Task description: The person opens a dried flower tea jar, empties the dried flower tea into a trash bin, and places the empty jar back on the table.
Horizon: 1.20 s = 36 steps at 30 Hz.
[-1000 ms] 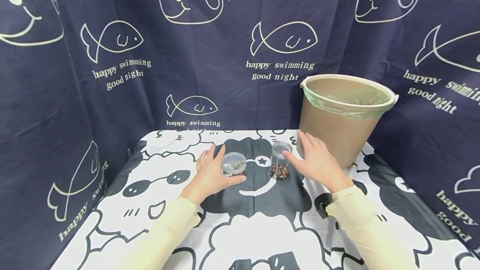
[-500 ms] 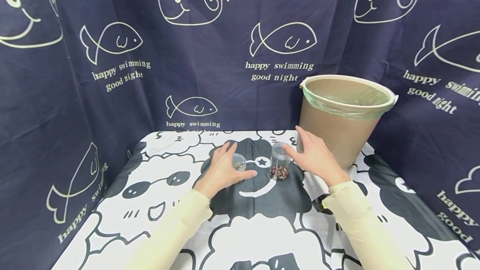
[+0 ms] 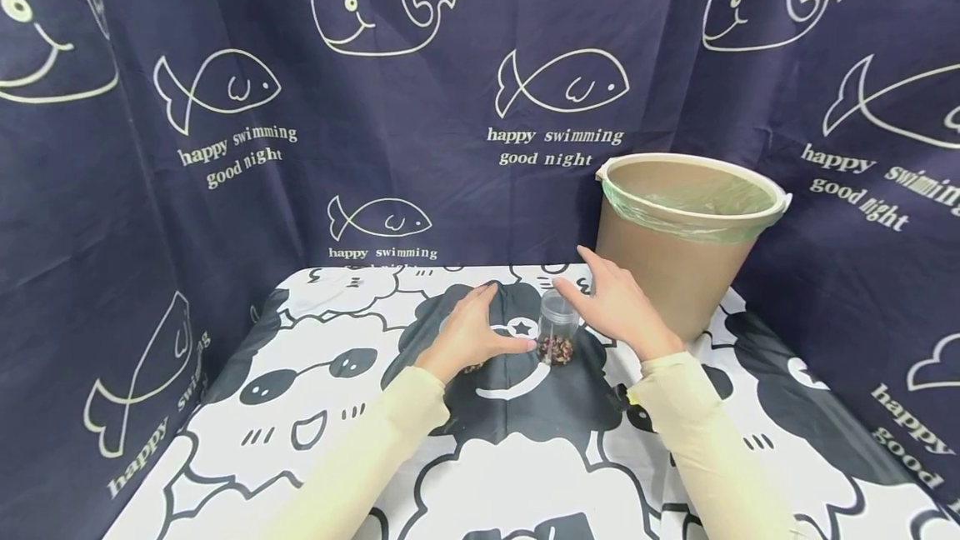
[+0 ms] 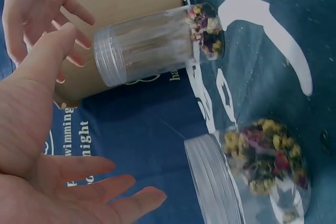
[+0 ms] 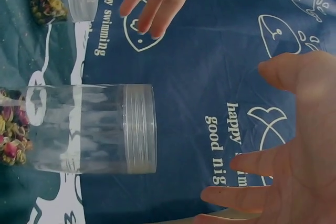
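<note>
A tall clear lidded jar [image 3: 557, 338] stands upright on the cloth, with dried flower buds at its bottom. The shorter clear jar [image 4: 265, 166], also holding dried flowers, is mostly hidden behind my left hand in the head view. My left hand [image 3: 468, 336] hovers between the two jars with fingers spread, its thumb pointing toward the tall jar. In the left wrist view, a gap shows between its fingers and the short jar's lid. Just right of and above the tall jar's lid is my right hand [image 3: 618, 311], thumb and fingers apart; the right wrist view shows it clear of the jar.
A large beige bin [image 3: 675, 257] with a green liner stands at the right, close behind my right hand. The sheep-print cloth [image 3: 315, 423] covers the table. A dark blue curtain [image 3: 420, 132] with fish and whales encloses the back and sides.
My left hand has moved right, away from the short jar toward the tall one, now covering most of the short jar. The right hand has shifted slightly left and up. Both jars stay put.
</note>
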Available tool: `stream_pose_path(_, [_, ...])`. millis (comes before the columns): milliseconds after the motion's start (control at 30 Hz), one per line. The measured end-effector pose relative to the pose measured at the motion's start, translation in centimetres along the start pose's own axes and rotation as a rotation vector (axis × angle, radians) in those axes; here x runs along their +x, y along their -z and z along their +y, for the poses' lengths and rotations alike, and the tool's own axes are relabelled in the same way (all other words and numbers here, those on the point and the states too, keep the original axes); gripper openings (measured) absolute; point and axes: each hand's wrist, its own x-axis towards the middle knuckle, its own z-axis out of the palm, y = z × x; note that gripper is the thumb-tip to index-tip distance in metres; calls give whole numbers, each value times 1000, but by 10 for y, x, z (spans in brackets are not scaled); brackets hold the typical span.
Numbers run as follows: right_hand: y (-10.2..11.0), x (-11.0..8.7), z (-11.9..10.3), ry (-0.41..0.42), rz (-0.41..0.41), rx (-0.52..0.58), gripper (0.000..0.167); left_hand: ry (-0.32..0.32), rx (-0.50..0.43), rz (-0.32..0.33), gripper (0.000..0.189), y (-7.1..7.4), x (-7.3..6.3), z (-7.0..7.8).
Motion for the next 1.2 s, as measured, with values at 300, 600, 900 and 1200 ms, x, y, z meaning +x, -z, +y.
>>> stream_pose_path(300, [-8, 6, 2, 3, -1, 13, 86, 19, -77, -70, 114, -13, 9, 6])
stream_pose_path(600, [-10, 6, 1, 15, -3, 11, 82, 3, -87, -65, 111, -27, 16, 11])
stream_pose_path(900, [-15, 7, 2, -13, -17, -10, 82, 20, -90, -98, 113, -40, 18, 14])
stream_pose_path(1200, [-22, 5, 3, -17, -30, -20, 80, 24, -125, -131, 114, -56, 20, 15])
